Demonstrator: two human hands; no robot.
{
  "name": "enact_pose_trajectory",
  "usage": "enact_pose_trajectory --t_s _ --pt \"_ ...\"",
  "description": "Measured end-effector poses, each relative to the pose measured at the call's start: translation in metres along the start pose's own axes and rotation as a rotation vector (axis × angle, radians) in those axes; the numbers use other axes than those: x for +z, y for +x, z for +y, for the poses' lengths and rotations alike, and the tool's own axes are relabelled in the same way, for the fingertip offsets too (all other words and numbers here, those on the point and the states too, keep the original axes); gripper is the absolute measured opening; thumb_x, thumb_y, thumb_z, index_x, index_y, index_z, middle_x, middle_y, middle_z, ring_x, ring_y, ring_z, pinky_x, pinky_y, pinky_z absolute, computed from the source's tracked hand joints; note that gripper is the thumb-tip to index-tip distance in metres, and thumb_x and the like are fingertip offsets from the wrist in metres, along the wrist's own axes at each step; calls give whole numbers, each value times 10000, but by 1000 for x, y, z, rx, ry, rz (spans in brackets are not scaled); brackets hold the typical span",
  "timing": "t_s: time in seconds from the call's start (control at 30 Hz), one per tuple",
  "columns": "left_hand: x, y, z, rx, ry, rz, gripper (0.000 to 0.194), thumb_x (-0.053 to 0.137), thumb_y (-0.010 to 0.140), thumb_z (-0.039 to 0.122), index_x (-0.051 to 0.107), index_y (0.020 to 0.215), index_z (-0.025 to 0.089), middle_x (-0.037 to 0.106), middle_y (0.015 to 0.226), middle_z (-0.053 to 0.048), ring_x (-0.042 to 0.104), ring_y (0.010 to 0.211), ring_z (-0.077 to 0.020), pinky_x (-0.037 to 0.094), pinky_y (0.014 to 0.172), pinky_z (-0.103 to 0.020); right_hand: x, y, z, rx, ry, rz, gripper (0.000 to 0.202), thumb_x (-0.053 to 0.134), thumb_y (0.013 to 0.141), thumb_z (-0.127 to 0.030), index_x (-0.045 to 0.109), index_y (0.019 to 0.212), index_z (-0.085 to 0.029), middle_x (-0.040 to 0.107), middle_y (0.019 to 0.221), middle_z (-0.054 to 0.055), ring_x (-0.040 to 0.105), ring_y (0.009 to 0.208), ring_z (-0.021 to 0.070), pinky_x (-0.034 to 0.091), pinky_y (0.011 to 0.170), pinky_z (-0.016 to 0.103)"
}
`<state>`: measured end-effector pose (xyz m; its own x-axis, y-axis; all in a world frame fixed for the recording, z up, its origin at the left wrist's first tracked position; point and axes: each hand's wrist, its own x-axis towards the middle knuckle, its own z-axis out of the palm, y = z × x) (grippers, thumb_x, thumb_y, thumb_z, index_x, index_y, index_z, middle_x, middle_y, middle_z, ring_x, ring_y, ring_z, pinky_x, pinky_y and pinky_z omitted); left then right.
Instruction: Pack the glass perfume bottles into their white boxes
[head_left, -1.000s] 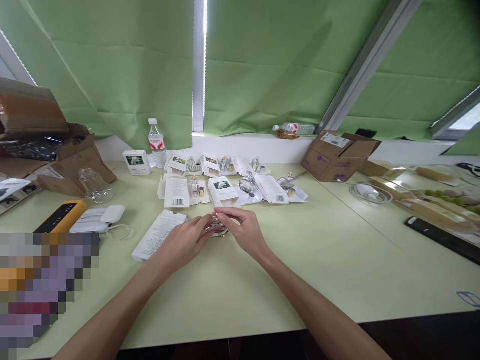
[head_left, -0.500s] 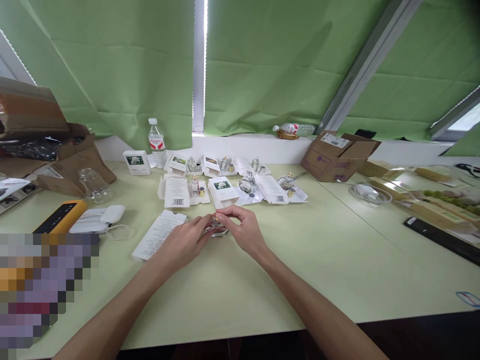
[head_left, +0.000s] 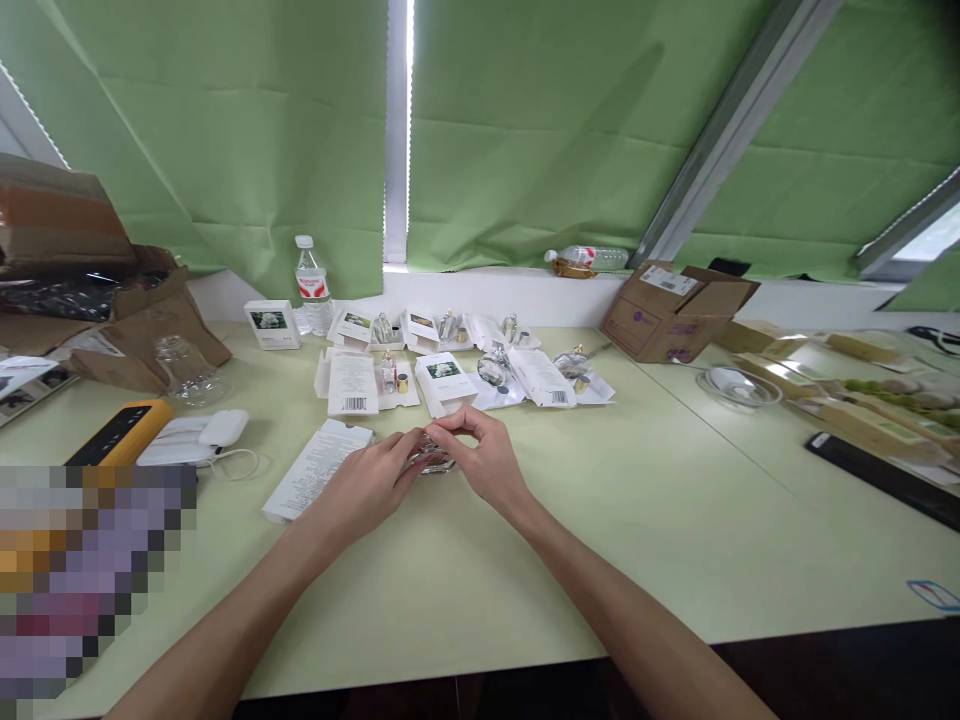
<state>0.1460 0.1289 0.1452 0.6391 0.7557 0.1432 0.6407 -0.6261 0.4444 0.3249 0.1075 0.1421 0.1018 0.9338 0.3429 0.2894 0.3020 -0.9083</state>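
My left hand [head_left: 379, 475] is closed around the side of a clear glass perfume bottle [head_left: 439, 465] on the table. The fingers of my right hand [head_left: 484, 455] pinch together at the bottle's top; whatever small part they grip there is hidden. A white printed box [head_left: 319, 465] lies left of the bottle, partly behind my left wrist. Just beyond my fingers a white box with a flower picture [head_left: 444, 378] lies near another glass perfume bottle [head_left: 495, 368]. A small bottle [head_left: 388, 372] with a gold cap [head_left: 403, 383] beside it rests in an opened box.
Several opened boxes with perfume bottles stand in rows towards the wall. A water bottle [head_left: 312, 285] stands behind them. On the left are a yellow-black device [head_left: 120, 435] and a glass jar [head_left: 184, 370]. A cardboard box [head_left: 664, 320] and a black bar [head_left: 877, 478] are right.
My right fingers have shifted very slightly at the bottle's top. My left hand keeps its grip, and the bottle and boxes stay where they were.
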Motion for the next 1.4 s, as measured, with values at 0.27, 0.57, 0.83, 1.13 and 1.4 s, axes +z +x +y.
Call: enact_pose_trajectory --t_s 0.27,0.57,0.83,1.13,1.4 --pt "0 0 -1 11 19 12 273 327 1000 373 497 1186 269 651 1065 -45 651 868 -233 465 656 -314 4 -1 4 -46 -68 47 206 655 833 -389 591 772 -202 709 838 33 661 817 195 524 772 335" --pt "1 0 -2 22 44 22 265 331 1000 371 493 1185 273 652 1049 -40 655 841 -231 454 635 -307 5 -2 8 -139 -121 77 179 667 833 -370 690 923 -218 715 850 30 663 805 192 535 778 335" --pt "2 1 -3 33 25 19 257 329 1000 365 509 1147 255 653 1039 -46 654 842 -228 465 651 -311 4 -1 8 -198 -196 73 166 663 841 -360 738 916 -233 735 843 40 671 780 209 539 739 349" --pt "-1 -1 1 14 7 25 281 348 988 382 501 1204 287 662 1027 -57 667 847 -234 472 662 -305 -3 -4 5 -321 -272 16 216 585 886 -274 741 1034 -254 750 905 41 689 835 226 546 773 385" --pt "0 -1 0 15 28 22 290 329 993 388 492 1208 283 658 1051 -62 665 879 -242 476 669 -309 -6 -1 4 -263 -269 26 131 652 852 -277 756 930 -262 752 896 32 685 856 229 532 783 383"
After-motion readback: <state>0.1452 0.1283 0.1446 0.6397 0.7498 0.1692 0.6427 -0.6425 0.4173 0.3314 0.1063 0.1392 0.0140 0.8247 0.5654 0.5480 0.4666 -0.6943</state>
